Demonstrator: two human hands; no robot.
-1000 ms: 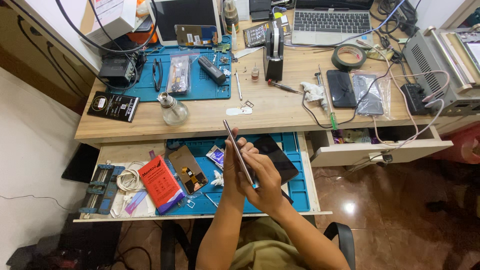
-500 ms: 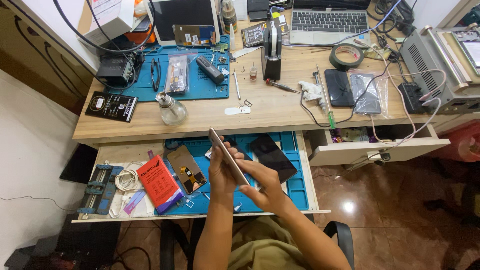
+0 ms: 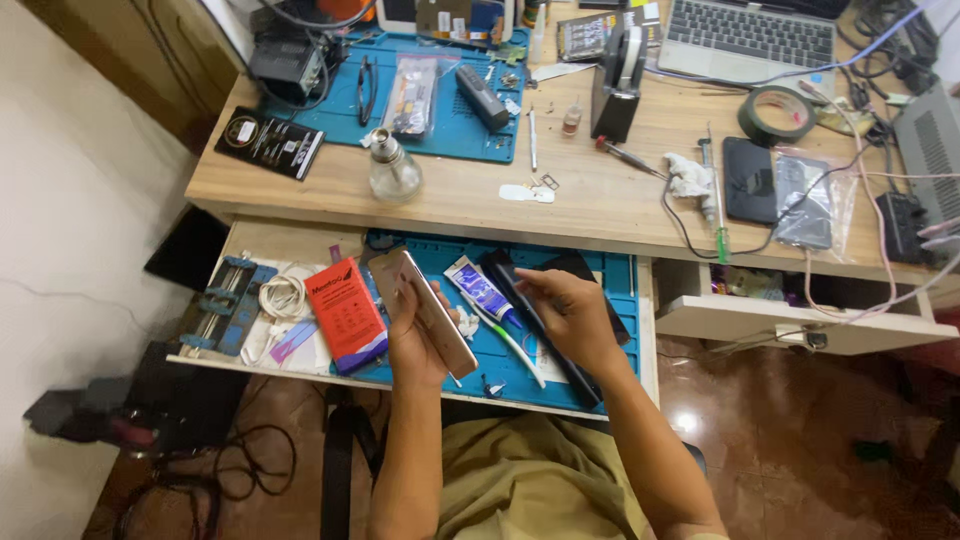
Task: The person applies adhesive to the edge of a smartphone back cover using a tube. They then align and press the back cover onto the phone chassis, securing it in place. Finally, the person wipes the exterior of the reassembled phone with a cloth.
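Note:
My left hand [image 3: 412, 350] grips a slim gold-edged phone [image 3: 438, 314], held tilted on edge over the open drawer. My right hand [image 3: 572, 318] is down on the blue mat [image 3: 612, 292] in the drawer, with its fingers pinched on a long black screen panel [image 3: 512, 282] that runs under the palm towards the drawer front. Between the two hands lie a blue-and-white glue tube [image 3: 481, 291] and a white toothbrush [image 3: 508, 342]. A second dark panel [image 3: 583, 264] lies just behind my right hand.
The drawer also holds a red box [image 3: 345, 312], a coiled white cable [image 3: 284, 296] and a metal clamp jig [image 3: 225, 302]. On the desk stand a glass bottle [image 3: 392, 170], a tape roll [image 3: 776, 115], a laptop [image 3: 750, 35] and a black phone [image 3: 750, 180]. A smaller drawer [image 3: 800, 325] is open at the right.
My right hand has let go of the phone and moved right, down onto the black panel. My left hand has lowered the phone slightly and holds it alone.

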